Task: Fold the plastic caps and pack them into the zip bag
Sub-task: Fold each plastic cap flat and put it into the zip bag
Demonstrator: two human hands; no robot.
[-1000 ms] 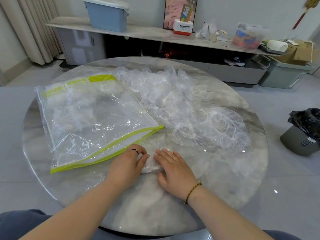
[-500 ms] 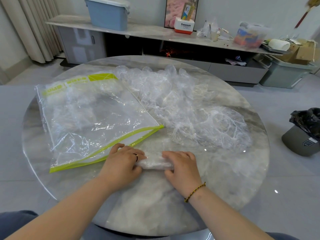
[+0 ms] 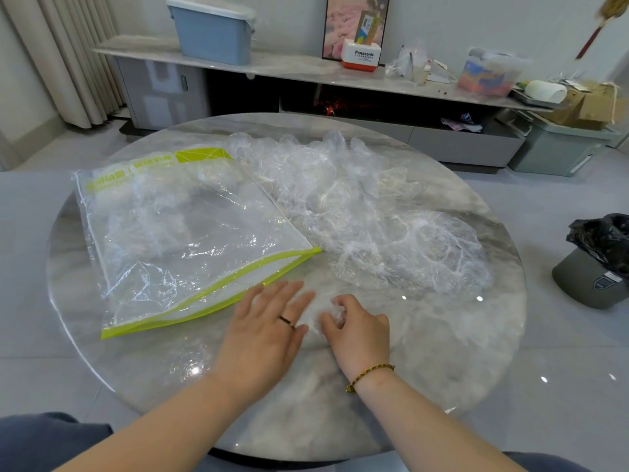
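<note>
A clear zip bag [image 3: 183, 233] with a lime-green edge lies flat on the left half of the round marble table [image 3: 425, 362]. A heap of loose clear plastic caps [image 3: 367, 216] covers the table's middle and right. Near the front edge a small folded plastic cap [image 3: 321, 313] lies between my hands. My left hand [image 3: 269, 325], wearing a ring, lies flat with straight fingers pressing the cap's left part. My right hand [image 3: 357, 330] has curled fingers that pinch the cap's crumpled right end.
A long low cabinet [image 3: 306, 73] stands behind the table with a blue lidded box [image 3: 212, 32], a white Panasonic box [image 3: 360, 56] and clutter. A bin with a black liner [image 3: 599, 264] stands on the floor at right.
My left hand has uncurled and now lies flat on the cap. My right hand has shifted from gripping the rolled cap to pinching its right end.
</note>
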